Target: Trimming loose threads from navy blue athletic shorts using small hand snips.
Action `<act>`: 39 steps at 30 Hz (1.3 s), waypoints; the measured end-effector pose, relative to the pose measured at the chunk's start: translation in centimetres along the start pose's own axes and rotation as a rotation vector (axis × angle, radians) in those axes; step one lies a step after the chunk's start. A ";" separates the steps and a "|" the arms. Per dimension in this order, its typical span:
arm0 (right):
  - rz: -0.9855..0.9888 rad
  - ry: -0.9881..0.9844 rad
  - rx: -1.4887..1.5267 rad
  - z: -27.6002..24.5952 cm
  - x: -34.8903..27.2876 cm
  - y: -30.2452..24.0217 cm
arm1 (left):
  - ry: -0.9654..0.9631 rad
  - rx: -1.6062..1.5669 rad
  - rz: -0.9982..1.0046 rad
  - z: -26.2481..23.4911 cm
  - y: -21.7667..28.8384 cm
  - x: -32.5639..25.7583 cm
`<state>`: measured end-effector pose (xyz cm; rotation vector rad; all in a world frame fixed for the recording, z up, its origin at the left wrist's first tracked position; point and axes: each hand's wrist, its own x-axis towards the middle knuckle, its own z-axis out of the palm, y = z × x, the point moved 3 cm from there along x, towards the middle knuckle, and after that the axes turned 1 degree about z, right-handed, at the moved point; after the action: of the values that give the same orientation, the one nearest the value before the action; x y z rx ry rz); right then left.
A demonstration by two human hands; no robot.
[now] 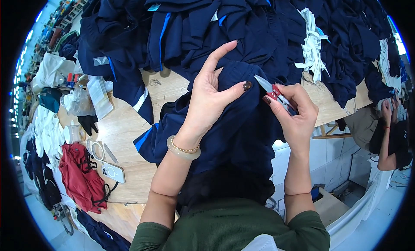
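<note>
A dark navy garment (pixel 233 117) with a gathered waistband and a bright blue stripe lies bunched in front of me, over the table edge and toward my lap. My left hand (pixel 209 93) is at its waistband, index finger stretched upward and thumb spread out over the cloth. The other left fingers are mostly hidden. Closed around red-handled thread snips (pixel 273 93), my right hand (pixel 298 110) is just right of the waistband. Their pointed metal blades angle up and left, close to the cloth.
Navy garments (pixel 207 30) are heaped across the far side. White fabric strips (pixel 313 43) lie on them at right. Left on the wooden table (pixel 134 164) are a phone (pixel 113 172), a coiled cable (pixel 96 150) and a red bag (pixel 80 177). Another person (pixel 389 143) works at far right.
</note>
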<state>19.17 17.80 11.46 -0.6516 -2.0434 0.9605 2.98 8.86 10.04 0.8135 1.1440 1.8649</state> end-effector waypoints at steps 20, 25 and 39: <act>-0.034 -0.024 -0.052 -0.4 0.5 -0.3 | -0.011 0.096 0.007 0.0 0.3 0.0; -0.040 -0.050 -0.108 -0.2 0.6 -0.8 | -0.031 0.078 -0.001 -0.3 -0.1 0.0; -0.051 -0.061 -0.068 -0.3 0.5 -0.5 | -0.053 0.142 0.004 -0.5 -0.1 -0.1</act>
<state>19.07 18.01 12.22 -0.6100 -2.1443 0.8950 2.65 8.60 9.78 0.9393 1.2522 1.7695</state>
